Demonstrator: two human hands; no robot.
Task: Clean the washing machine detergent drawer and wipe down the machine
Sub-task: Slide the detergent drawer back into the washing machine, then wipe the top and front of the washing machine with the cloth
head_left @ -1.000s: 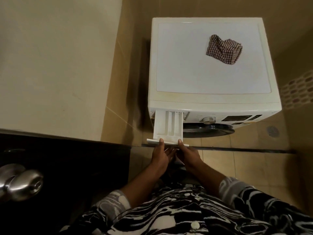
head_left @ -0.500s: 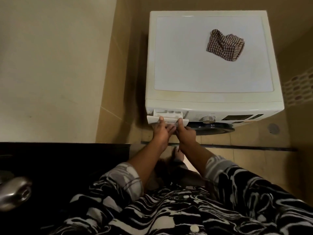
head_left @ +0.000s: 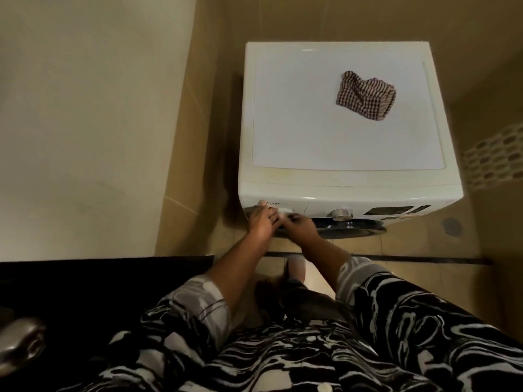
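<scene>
A white front-loading washing machine [head_left: 339,123] stands against the tiled wall. Its detergent drawer [head_left: 283,208] sits pushed in, flush with the front panel at the upper left. My left hand [head_left: 261,222] lies flat against the drawer front, fingers spread. My right hand [head_left: 297,226] presses the drawer's lower edge just beside it, a little blurred. A crumpled brown-and-white checked cloth [head_left: 366,94] lies on the machine's top, toward the back right, away from both hands.
The control dial [head_left: 342,214] and display [head_left: 392,210] are on the front panel, above the dark door rim [head_left: 348,232]. A dark door with a metal knob [head_left: 19,346] is at the lower left. A floor drain [head_left: 452,226] sits right of the machine.
The drawer was pulled out a second ago; both hands have pushed it back in until it is flush with the panel. The view has moved closer.
</scene>
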